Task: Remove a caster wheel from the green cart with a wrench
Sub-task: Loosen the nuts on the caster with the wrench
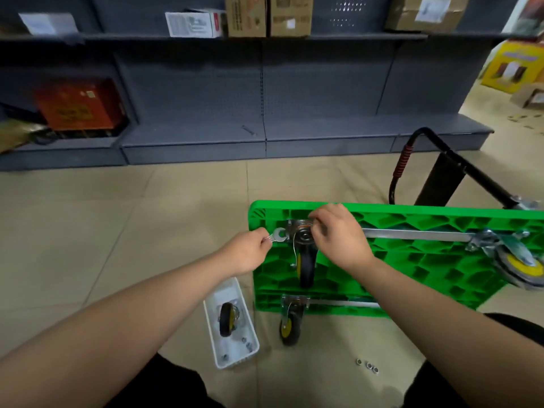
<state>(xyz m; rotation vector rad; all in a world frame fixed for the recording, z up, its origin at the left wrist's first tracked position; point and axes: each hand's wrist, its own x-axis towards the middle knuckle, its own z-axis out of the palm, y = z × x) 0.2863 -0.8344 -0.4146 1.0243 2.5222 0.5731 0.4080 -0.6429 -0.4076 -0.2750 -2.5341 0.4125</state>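
The caster wheel point(306, 260) I'm after sits bolted at the upturned green cart's point(412, 260) far left corner. My left hand point(247, 251) pinches the wrench point(278, 235) at its mounting plate; my right hand point(338, 237) curls over the plate, but I can't tell what it grasps. Left of the cart, a white tray point(212, 328) holds a loose wheel point(227, 319) and nuts. Three more nuts point(367, 365) lie on the floor

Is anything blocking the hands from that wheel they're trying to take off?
Nothing visible does. The left hand holds the wrench at the mounting plate of the caster wheel, and the right hand rests over that plate.
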